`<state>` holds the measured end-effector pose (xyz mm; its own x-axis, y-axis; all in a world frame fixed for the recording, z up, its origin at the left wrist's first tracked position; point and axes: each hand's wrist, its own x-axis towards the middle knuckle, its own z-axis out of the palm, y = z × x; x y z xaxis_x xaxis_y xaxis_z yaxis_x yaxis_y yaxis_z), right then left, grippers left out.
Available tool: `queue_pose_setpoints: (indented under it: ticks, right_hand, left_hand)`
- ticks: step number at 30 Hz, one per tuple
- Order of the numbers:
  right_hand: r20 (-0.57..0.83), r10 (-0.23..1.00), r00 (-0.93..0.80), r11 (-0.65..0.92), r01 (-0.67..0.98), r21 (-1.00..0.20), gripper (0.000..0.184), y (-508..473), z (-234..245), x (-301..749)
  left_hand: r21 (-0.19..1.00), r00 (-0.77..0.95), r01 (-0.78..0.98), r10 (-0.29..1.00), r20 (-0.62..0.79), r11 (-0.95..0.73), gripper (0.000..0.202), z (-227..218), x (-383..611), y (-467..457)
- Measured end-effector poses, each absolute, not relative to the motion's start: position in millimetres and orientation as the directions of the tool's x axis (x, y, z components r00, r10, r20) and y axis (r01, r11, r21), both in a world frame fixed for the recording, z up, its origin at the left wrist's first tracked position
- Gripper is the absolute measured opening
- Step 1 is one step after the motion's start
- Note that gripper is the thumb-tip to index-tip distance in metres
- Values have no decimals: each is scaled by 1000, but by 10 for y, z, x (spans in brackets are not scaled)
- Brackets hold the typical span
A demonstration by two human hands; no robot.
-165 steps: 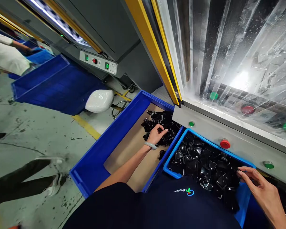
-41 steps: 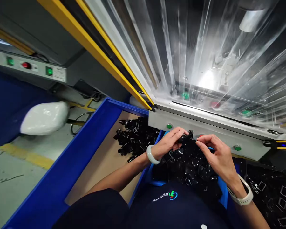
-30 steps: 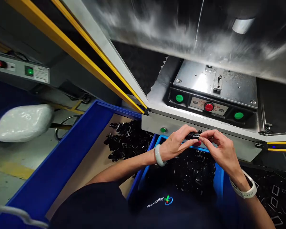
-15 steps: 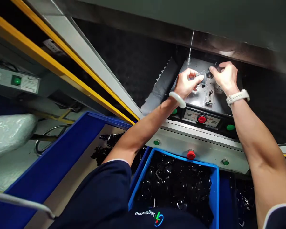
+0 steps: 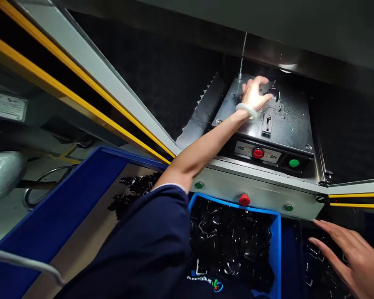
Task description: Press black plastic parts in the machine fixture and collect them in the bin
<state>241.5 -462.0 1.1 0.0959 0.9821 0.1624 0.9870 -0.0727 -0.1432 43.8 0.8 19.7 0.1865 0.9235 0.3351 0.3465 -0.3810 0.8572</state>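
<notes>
My left hand (image 5: pixel 254 94) reaches into the machine above a scratched steel plate (image 5: pixel 288 124), its fingers apart and holding nothing. Just beyond the fingertips, a small black part (image 5: pixel 273 94) sits on a fixture at the plate's far edge. My right hand (image 5: pixel 349 259) lies low at the lower right, fingers spread, over a dark bin of black parts (image 5: pixel 321 257). Between my arms, a bright blue bin (image 5: pixel 279 249) is heaped with glossy black parts. My left forearm wears a pale bangle.
A panel below the plate carries a red button (image 5: pixel 258 153) and a green button (image 5: pixel 294 163). A serrated metal strip (image 5: pixel 202 112) runs along the plate's left side. Yellow-edged frames (image 5: pixel 81 91) flank the opening. A cardboard-lined blue tray (image 5: pixel 81 187) holds more black parts.
My right hand has left the steel plate and dropped to the lower right, now spread over the dark bin. The black part has stayed at the fixture, and my left hand has opened.
</notes>
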Motion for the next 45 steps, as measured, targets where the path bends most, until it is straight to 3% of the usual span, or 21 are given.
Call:
queue_pose_setpoints:
  ticks: [2, 5, 10, 14, 19, 22, 27, 31, 34, 37, 39, 43, 45]
  right_hand:
    - [85, 993, 76, -62, 986, -157, 54, -4478, -105, 2264]
    - [54, 994, 96, -86, 982, -166, 54, -4177, -378, 2221]
    - [-64, 982, 176, -185, 959, -214, 40, -3990, -787, 2387]
    - [-60, 973, 221, -229, 945, -232, 31, -3970, -862, 2408]
    - [42, 967, 253, -240, 950, -197, 22, -3953, -885, 2323]
    - [101, 969, 225, -210, 968, -138, 26, -4005, -862, 2088]
    - [51, 997, -63, 77, 935, -347, 39, -4097, -1024, 1374]
    - [35, 991, -131, 133, 890, -435, 49, -4097, -1260, 1046]
    - [-1, 996, -88, 75, 848, -525, 51, -4096, -1272, 1079]
    - [-78, 997, -16, -36, 784, -620, 49, -4115, -1140, 1184]
    - [-136, 990, 24, -111, 725, -680, 47, -4124, -1037, 1215]
    - [-192, 979, 70, -193, 622, -759, 43, -4125, -918, 1184]
    - [-195, 978, 68, -197, 596, -778, 41, -4134, -909, 1172]
  left_hand:
    - [787, 233, 332, 854, 466, -520, 28, 113, -29, -537]
    - [746, 239, 340, 820, 521, -573, 11, -192, -823, -1452]
    - [711, 403, 522, 871, 280, -471, 17, -816, -1788, -2294]
    - [562, 514, 694, 856, 50, -449, 37, -1095, -2084, -2219]
    - [434, 488, 770, 870, 71, -468, 41, -1141, -2060, -2181]
    - [454, 427, 778, 895, 126, -435, 40, -1134, -2050, -2308]
    - [622, 189, 725, 954, 233, -295, 28, -1123, -2338, -2478]
    - [640, -26, 761, 982, 188, -103, 24, -1190, -2851, -2581]
    - [578, -103, 814, 994, 31, 67, 20, -1335, -3179, -2766]
    - [477, -41, 868, 979, -200, 134, 12, -1553, -3236, -3029]
    - [401, 29, 912, 961, -276, 87, 17, -1700, -3125, -3190]
    - [196, 181, 973, 937, -300, -125, 49, -1859, -2872, -3334]
    - [195, 188, 972, 937, -296, -133, 56, -1824, -2847, -3308]
